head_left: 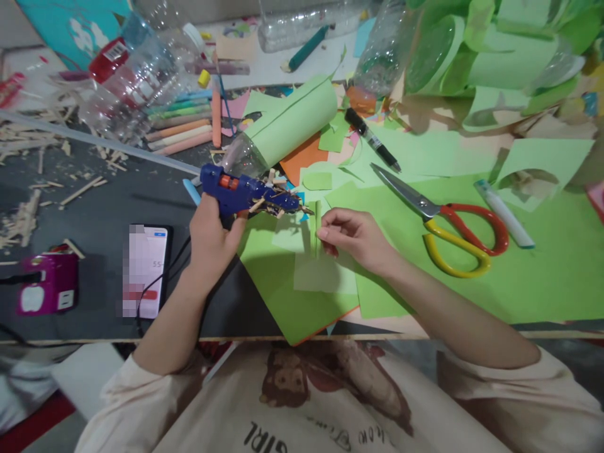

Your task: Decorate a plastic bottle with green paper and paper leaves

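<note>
My left hand (212, 236) grips a blue hot glue gun (236, 192) by its handle, with a long clear glue stick (108, 143) running out of its back. Bits of wood cling to the gun's front, and its nozzle points right, close to a narrow green paper strip (318, 228). My right hand (352, 236) pinches that strip upright between thumb and fingers. Beneath both lie green paper sheets (283, 286) and a paler paper piece (325, 274). Just beyond the gun rests a plastic bottle wrapped in light green paper (295, 123).
Scissors with red and yellow handles (438, 214), a black marker (372, 139) and a capped white pen (504, 214) lie to the right. A phone (150, 270) and a magenta box (47, 283) sit at the left. Clear bottles (136, 82) and paper-covered bottles (509, 60) crowd the back.
</note>
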`<state>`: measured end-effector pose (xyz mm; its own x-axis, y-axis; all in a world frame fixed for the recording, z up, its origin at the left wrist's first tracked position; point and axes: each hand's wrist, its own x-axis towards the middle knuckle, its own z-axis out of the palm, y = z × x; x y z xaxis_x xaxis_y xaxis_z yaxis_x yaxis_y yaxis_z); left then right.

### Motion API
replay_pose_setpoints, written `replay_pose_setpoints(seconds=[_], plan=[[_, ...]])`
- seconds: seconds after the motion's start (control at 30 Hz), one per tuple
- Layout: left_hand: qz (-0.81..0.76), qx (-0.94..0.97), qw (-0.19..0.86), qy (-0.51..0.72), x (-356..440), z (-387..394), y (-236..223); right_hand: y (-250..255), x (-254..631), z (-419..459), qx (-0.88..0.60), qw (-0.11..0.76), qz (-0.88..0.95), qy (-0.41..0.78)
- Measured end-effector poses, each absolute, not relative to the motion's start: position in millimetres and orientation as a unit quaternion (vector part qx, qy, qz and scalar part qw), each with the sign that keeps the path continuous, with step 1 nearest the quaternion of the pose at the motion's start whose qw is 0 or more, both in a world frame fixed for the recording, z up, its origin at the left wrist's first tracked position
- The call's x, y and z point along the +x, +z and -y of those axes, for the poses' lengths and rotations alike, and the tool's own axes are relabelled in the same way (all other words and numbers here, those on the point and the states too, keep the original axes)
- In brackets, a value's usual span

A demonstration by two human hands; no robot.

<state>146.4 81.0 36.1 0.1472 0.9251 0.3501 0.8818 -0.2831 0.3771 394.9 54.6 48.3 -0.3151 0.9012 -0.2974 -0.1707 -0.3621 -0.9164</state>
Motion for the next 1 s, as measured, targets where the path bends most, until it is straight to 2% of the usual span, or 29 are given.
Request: replay_pose_setpoints(seconds=[0.6,0.9,1.0], plan=[[-0.613,0.743,0.007,0.269,140.8,-85.7,32.5,49.0,394.4,-54.7,-0.450,0.351,0.432,0.698],[-0.713,0.637,0.042,0.289,131.1,-85.2,79.7,47.4,394.7,-54.3,-0.457,0.344,0.438,0.693],[-0.754,0.607,0.072,0.241,102.3,-90.6,91.0,47.6,395.3,-55.2,-0.459,0.339,0.432,0.698]])
